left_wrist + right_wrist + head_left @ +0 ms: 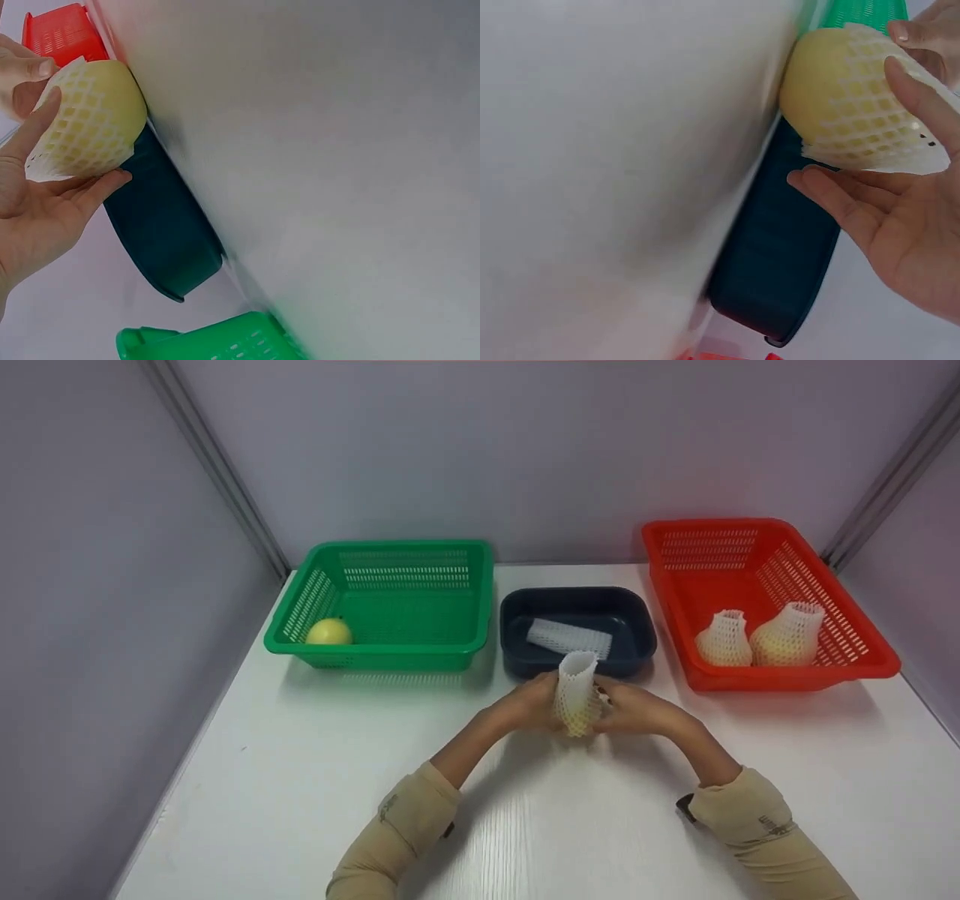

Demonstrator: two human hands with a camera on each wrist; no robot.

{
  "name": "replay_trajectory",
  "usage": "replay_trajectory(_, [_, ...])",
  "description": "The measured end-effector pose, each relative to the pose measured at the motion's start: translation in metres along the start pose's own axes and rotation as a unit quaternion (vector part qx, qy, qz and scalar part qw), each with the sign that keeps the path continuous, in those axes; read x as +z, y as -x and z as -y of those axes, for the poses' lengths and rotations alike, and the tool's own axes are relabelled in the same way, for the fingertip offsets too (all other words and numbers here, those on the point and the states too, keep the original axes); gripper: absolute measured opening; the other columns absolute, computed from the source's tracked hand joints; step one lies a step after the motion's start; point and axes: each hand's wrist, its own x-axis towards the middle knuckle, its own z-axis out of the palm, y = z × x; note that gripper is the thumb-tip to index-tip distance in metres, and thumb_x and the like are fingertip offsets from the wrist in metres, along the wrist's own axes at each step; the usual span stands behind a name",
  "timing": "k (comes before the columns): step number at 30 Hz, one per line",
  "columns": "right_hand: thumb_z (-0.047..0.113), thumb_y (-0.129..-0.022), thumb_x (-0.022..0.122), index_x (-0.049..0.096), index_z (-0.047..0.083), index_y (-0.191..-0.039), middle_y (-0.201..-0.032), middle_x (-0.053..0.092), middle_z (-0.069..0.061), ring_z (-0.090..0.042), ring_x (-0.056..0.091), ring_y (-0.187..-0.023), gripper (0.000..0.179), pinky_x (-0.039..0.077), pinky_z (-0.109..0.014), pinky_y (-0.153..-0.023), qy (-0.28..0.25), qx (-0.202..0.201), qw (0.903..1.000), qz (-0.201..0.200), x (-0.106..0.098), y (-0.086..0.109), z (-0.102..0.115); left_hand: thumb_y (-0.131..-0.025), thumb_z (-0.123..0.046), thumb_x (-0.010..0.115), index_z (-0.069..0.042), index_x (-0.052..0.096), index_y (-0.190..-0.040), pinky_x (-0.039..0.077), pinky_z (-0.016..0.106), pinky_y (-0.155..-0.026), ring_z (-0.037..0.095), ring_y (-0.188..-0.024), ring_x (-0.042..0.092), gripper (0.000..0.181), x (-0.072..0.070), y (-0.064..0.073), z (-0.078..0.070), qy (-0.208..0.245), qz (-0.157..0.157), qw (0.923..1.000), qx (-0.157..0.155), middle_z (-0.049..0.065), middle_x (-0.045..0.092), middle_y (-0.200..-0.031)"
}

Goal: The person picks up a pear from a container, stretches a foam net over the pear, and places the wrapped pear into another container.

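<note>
Above the table, in front of the dark blue bin (pixel 517 664), a round yellow fruit (pixel 126 94) is partly covered by a white foam net sleeve (pixel 576 679). The sleeve's narrow open end points up in the head view, and the fruit's bare lower end sticks out of it in both wrist views. My left hand (pixel 536 701) holds the sleeved fruit from the left, thumb against the netting. From the other side my right hand (pixel 634 709) holds it, its thumb (pixel 922 97) on the net and its fingers around the fruit's side.
A flattened foam net (pixel 570 639) lies in the blue bin. The green basket (pixel 375 658) at the left holds a bare yellow fruit (pixel 328 631). In the red basket (pixel 787 679) at the right sit two net-covered fruits (pixel 787 636). Walls stand behind and beside the white table (pixel 300 810).
</note>
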Motion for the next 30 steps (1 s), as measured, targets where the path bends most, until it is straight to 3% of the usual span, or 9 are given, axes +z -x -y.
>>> replay_trajectory(3, [0.014,-0.08,0.07,0.038,-0.009,-0.132,-0.126,0.048,-0.023,-0.036,0.049,-0.111,0.065,0.038,-0.05,-0.092,0.0,0.005,0.9996,-0.029,-0.002,0.002,0.007,-0.073,-0.015,0.079,0.001,0.035,-0.136,0.034,0.033,-0.098,0.025,-0.119,0.043,0.078,-0.002,0.003,-0.002,0.009,-0.017,0.9995,-0.026,0.014,0.047,-0.128])
replay_trajectory(9, [0.011,-0.082,0.069,0.046,-0.008,-0.124,-0.119,0.054,-0.022,-0.036,0.054,-0.106,0.051,0.043,-0.047,-0.087,-0.018,0.001,0.9986,-0.049,-0.001,0.001,0.015,-0.075,-0.011,0.077,0.0,0.045,-0.129,0.039,0.032,-0.093,0.023,-0.113,0.049,0.064,-0.004,0.006,-0.007,0.033,-0.048,0.9977,-0.034,0.012,0.053,-0.121])
replay_trajectory(17, [0.012,-0.081,0.069,0.048,-0.008,-0.124,-0.118,0.056,-0.021,-0.035,0.054,-0.106,0.052,0.042,-0.048,-0.088,-0.003,0.001,0.9993,-0.037,0.001,-0.001,0.011,-0.073,-0.003,0.076,0.001,0.054,-0.119,0.041,0.033,-0.089,0.025,-0.106,0.052,0.052,0.0,0.004,-0.004,0.043,-0.042,0.9976,-0.033,0.012,0.058,-0.111])
replay_trajectory(24, [0.011,-0.078,0.071,0.051,-0.01,-0.117,-0.109,0.059,-0.019,-0.034,0.056,-0.098,0.049,0.044,-0.049,-0.085,0.036,-0.016,0.999,-0.021,-0.001,-0.005,0.005,-0.07,0.0,0.077,-0.001,0.052,-0.122,0.04,0.032,-0.091,0.024,-0.107,0.051,0.058,0.002,0.002,0.001,0.054,-0.016,0.9982,-0.019,0.011,0.058,-0.112])
replay_trajectory(30, [0.007,-0.075,0.071,0.051,-0.011,-0.111,-0.103,0.059,-0.02,-0.035,0.057,-0.096,0.044,0.046,-0.047,-0.083,0.036,-0.048,0.9982,-0.002,-0.001,-0.01,-0.006,-0.07,0.001,0.076,0.0,0.048,-0.126,0.038,0.03,-0.093,0.023,-0.111,0.049,0.063,0.004,0.0,0.007,0.063,-0.005,0.9979,-0.01,0.011,0.057,-0.117])
